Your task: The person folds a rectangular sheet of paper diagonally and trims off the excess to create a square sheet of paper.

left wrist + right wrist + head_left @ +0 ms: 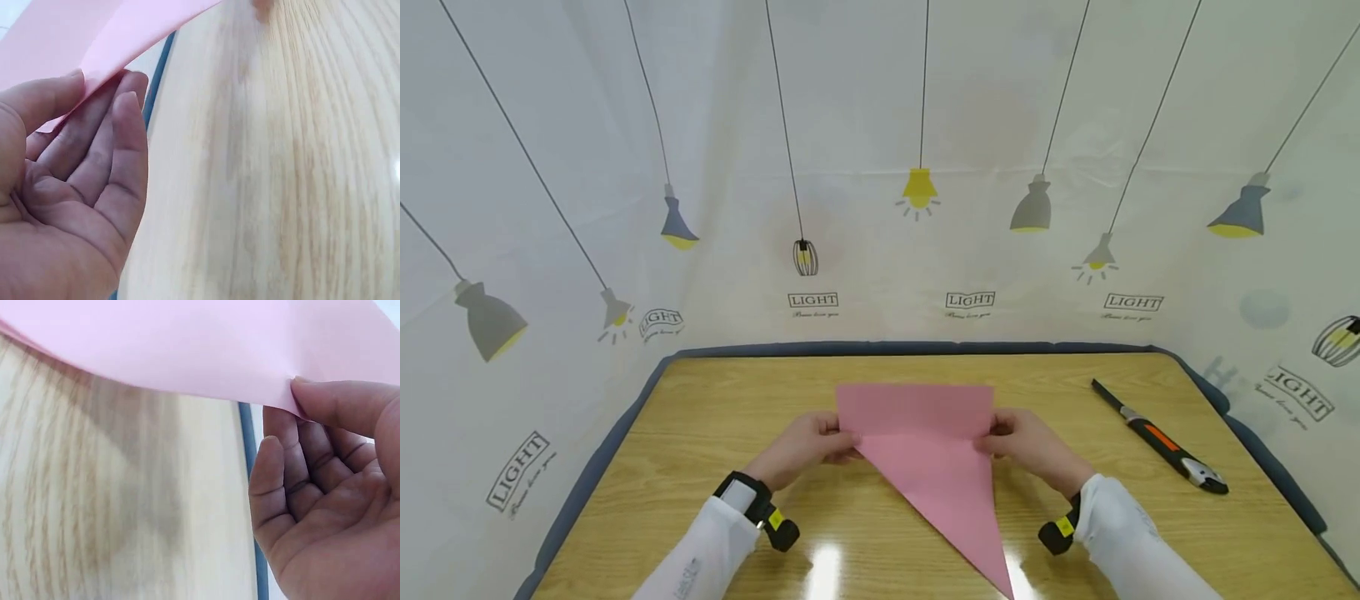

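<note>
A sheet of pink paper [928, 467] is held up over the wooden table, a straight band across its top and a slanted lower left edge narrowing to a point at the bottom right. My left hand [812, 446] pinches its left edge between thumb and fingers; in the left wrist view the thumb [62, 94] presses on the face of the paper [119, 37]. On the opposite edge my right hand [1026, 442] pinches at about the same height. The right wrist view shows that thumb [344, 403] on top of the paper [187, 350], with fingers behind it.
A utility knife [1165, 446] with a black and orange handle lies on the table [722, 408] to the right, blade end pointing away. Dark padding [880, 347] borders the tabletop. Behind it hangs a white sheet [865, 100] printed with lamps.
</note>
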Demonstrator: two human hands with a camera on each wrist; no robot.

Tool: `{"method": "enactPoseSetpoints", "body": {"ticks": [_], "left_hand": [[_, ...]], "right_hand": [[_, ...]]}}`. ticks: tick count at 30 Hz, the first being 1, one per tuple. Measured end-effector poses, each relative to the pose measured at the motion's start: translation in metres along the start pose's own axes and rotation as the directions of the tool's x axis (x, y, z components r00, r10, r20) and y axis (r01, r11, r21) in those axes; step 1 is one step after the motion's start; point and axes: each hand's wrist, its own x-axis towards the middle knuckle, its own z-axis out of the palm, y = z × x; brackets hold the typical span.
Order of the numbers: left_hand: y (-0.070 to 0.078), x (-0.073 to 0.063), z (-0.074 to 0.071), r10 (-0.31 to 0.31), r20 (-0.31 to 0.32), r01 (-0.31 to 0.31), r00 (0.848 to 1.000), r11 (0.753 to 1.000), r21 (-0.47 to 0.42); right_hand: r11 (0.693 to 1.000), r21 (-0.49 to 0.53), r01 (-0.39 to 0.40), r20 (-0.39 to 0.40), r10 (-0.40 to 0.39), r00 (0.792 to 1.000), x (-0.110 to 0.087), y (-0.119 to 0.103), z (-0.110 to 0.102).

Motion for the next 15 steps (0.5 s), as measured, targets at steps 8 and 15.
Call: {"method": "enactPoseSetpoints", "body": {"ticks": [8,15], "left_hand": [[0.019,-0.014,0.004,0.061,-0.018,-0.061,0.998,0.998,-0.007],[0.032,-0.02,0.007,0.093,-0.035,-0.093,0.995,0.996,0.004]], "right_hand": [[0.995,0.078,0.061,0.044,-0.065,0.997,-0.009,-0.016,-0.006],[0.993,0.107,0.049,0.006,-0.05,0.999,-0.01,-0.028,-0.004]]}}
